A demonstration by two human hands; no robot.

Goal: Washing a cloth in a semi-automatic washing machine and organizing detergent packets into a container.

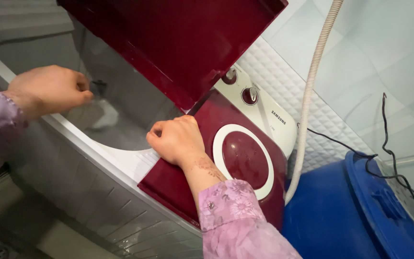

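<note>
Washing machine [120, 158] rim lies under both hands: left hand [51, 88] pinched, right hand [178, 139] clenched, neither visibly holding anything.

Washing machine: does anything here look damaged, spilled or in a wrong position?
Nothing looks damaged or spilled. The dark red lid stands raised over the wash tub; the left hand reaches inside, and the right hand rests at the spinner cover edge.

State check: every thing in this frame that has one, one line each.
Wash tub lid: raised open.
Spinner lid: shut.
Wash tub: holds water.
Left hand: closed, pinching something small over the tub; cannot tell what.
Right hand: fist resting on the tub edge.
Grey hose: hanging behind the machine.
Blue barrel: lid on.
</note>
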